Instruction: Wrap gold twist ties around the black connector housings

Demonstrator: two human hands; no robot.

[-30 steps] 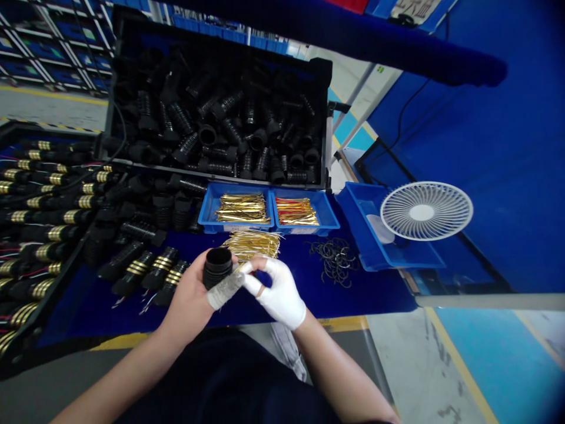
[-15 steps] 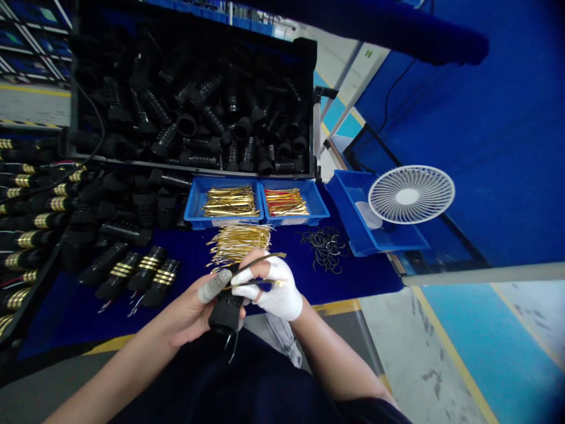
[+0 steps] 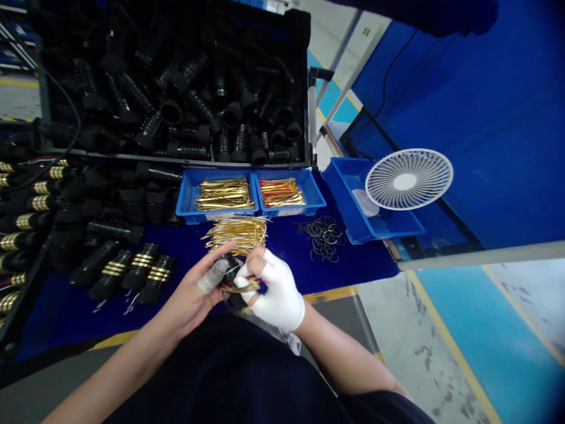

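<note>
My left hand (image 3: 200, 294), with grey tape on its thumb, is wrapped round a black ribbed part (image 3: 230, 268) at the table's front edge. My right hand (image 3: 276, 291), in a white fingerless glove, pinches a thin gold strip (image 3: 241, 288) against that part. Some red and blue wiring shows near its fingertips, partly hidden. Just beyond the hands lies a pile of gold strips (image 3: 238, 232). To the left, black parts with gold bands (image 3: 143, 259) rest on the blue cloth.
Two blue trays (image 3: 216, 215) of gold and red strips stand behind the pile. Black rings (image 3: 324, 235) lie to the right, near a blue bin (image 3: 366, 235) and a white fan (image 3: 408, 179). A large black crate (image 3: 176, 159) of ribbed parts fills the back.
The view has shifted, with the scene slightly lower left. The strip that arched over my right hand now lies low at the part, and my right fingers have closed in; coloured wiring has come into view.
</note>
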